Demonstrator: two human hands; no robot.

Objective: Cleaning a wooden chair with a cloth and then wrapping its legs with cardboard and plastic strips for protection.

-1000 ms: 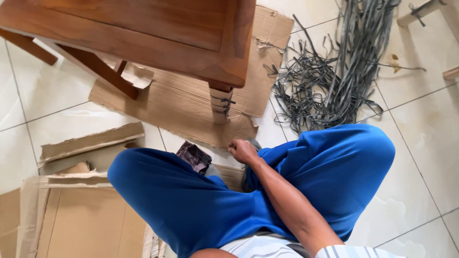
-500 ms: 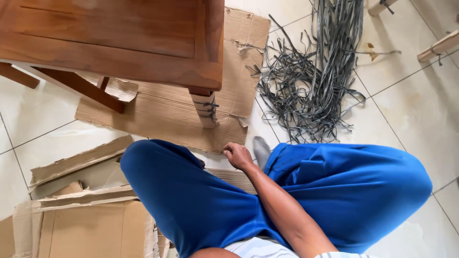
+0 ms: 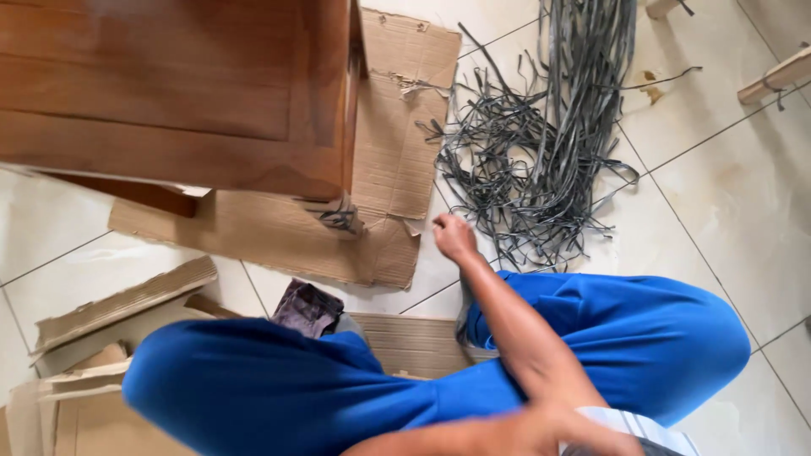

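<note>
Just past my right knee, the right hand (image 3: 454, 236) hovers over the white tiled floor (image 3: 726, 194). Fingers are curled in and narrow; I can't tell if they pinch anything. Left hand is not in view; only a bare forearm crosses the bottom edge.

The nearest things are the tangled heap of flat grey plastic strips (image 3: 541, 160), just right of the hand, and the torn brown cardboard sheet (image 3: 397, 160), just left of it. The hand is between them and looks clear of both.

Risks, as I judge them:
- The strips are loose and crossed over each other. Pulling one could drag the whole tangle, or a loop could snag the wrist.
- Strip ends fan out toward the blue trouser leg (image 3: 642, 338) and could catch on the cloth.
- The brown wooden cabinet (image 3: 169, 93) sits on the cardboard sheet with its corner near the hand. Knuckles could hit that corner on a leftward sweep. Tugging the sheet could tear it further at the ripped edge.
- The tile looks smooth, so the cardboard may slide.

Room to move:
- Right of the strips there is bare tile.
- Ahead, the strips block the way.
- To the left, the cabinet edge and the stacked cardboard offcuts (image 3: 118, 304) close it in.
- A crumpled dark cloth (image 3: 306, 308) lies against the other leg.
- Pale wooden offcuts (image 3: 781, 74) at the far right are well apart.
</note>
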